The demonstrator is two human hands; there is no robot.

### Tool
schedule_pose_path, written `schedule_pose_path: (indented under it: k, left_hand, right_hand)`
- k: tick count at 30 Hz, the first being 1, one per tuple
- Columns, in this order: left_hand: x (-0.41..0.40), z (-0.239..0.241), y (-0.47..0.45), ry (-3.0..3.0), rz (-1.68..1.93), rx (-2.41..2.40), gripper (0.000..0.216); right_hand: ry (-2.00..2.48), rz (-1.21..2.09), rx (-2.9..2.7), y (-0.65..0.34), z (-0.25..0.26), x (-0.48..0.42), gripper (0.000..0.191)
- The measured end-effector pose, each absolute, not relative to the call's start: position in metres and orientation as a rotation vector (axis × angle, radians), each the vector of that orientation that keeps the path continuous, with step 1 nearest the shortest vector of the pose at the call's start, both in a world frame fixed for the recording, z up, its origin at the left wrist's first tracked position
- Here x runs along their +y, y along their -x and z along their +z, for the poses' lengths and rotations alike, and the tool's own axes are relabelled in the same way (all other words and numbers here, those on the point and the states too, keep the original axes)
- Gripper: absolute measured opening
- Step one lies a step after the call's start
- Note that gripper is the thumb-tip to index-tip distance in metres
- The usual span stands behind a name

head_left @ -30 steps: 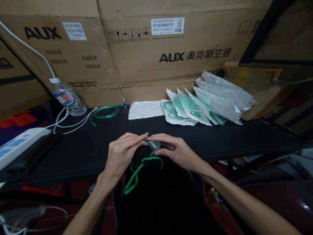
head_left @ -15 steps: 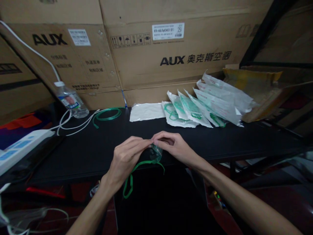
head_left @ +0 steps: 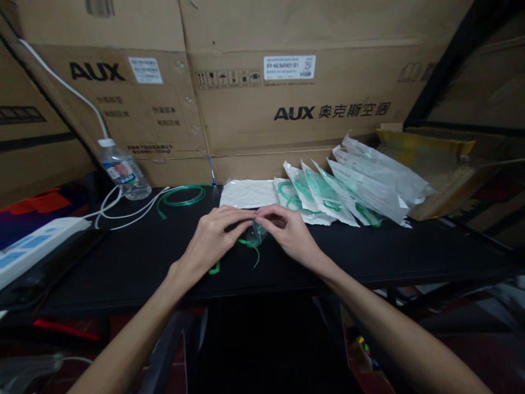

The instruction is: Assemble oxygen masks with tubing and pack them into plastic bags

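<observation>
While stacked cardboard boxes (head_left: 287,98) stand behind it, the black surface (head_left: 369,246) carries a fan of sealed packets (head_left: 353,189), a coil of green tubing (head_left: 180,197) and a water bottle (head_left: 123,172). Near its front middle, the left hand (head_left: 213,238) and right hand (head_left: 289,232) meet, each grip pinched shut on a small clear mask (head_left: 256,235), whose green strap (head_left: 246,253) trails on the surface beneath.
</observation>
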State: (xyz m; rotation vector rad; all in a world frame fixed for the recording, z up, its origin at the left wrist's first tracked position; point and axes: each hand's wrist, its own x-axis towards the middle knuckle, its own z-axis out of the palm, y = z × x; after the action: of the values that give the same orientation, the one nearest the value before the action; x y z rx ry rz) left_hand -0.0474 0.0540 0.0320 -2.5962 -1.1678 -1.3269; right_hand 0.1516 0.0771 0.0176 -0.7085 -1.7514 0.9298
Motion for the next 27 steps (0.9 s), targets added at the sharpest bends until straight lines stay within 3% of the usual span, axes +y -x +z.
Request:
schedule_pose_path:
  k: [10, 27]
  left_hand:
    - [0.065, 0.026, 0.052, 3.042, -1.195, -1.645, 0.026]
    - [0.061, 0.032, 0.058, 2.947, -1.356, -1.814, 0.019]
  right_hand:
    - [0.705, 0.445, -2.009, -0.148, 0.008, 0.074, 0.011]
    - [0.907, 0.414, -1.941, -0.199, 0.010, 0.068, 0.010]
